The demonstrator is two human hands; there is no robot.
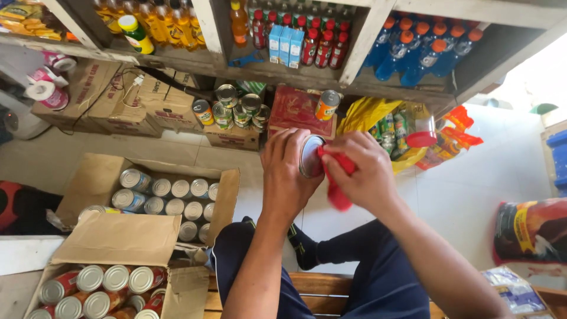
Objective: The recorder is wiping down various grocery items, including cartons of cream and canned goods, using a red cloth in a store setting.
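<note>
Tin can (309, 156) held mid-air above your knees, silver end facing camera. Your left hand (286, 171) wraps closed around can body. Your right hand (361, 171) pinches red cloth (338, 177) shut against can rim. Below left: open cardboard box (94, 177) of cans, second box (121, 242) nearer. Ahead: stacked tins (236, 109) under shelf (295, 74) of bottles.

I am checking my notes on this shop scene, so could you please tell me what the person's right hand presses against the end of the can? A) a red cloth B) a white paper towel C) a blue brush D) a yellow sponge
A: the right hand holds a red cloth against the silver end of the can, which the left hand grips.
</note>
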